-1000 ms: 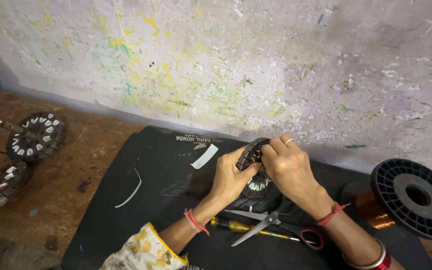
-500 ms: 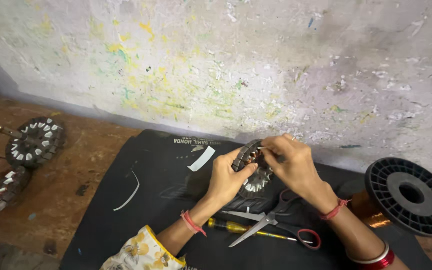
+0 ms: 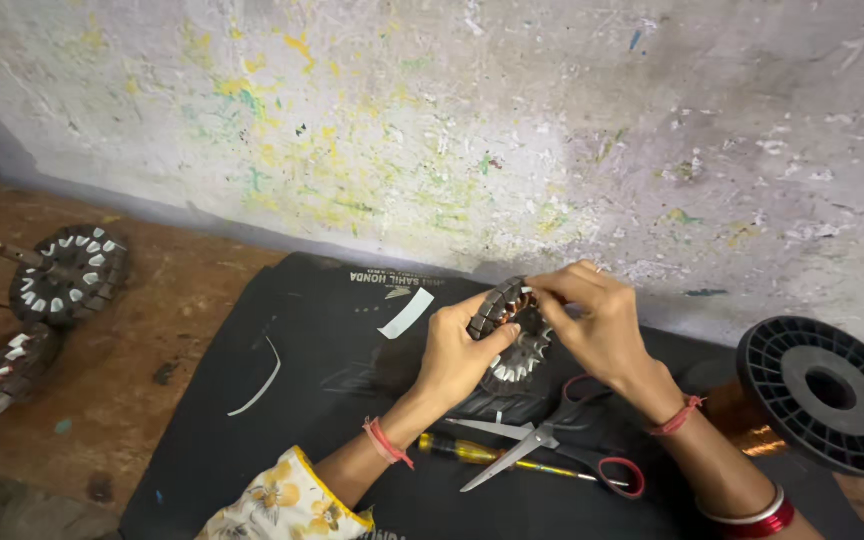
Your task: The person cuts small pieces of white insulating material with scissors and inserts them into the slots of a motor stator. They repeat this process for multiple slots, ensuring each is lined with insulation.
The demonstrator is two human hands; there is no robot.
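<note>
so, head view, centre of frame
stator (image 3: 510, 330): round ring of stacked grey metal plates, slotted teeth, copper winding showing at its top; held tilted above the black mat, centre right.
left hand (image 3: 457, 352): fingers curled and pressed on the ring's lower left edge, thumb on its rim.
right hand (image 3: 600, 322): fingertips pinched together at the ring's upper edge, by the copper.
mat (image 3: 252, 440): black, matte, dusty; small white lettering printed at its top edge, centre.
paper strip (image 3: 406, 313): white, flat, slanted, left of the hands.
scissors (image 3: 542, 440): steel blades, red-lined black handles, lower centre.
screwdriver (image 3: 472, 453): clear yellow handle, under the scissors.
spool (image 3: 827, 392): black ribbed plastic flange, glossy copper wire, right edge.
other stators (image 3: 67, 272): two dark rings with white inserts, left edge, on brown wood.
wall (image 3: 452, 120): rough grey plaster, yellow and green flecks.
</note>
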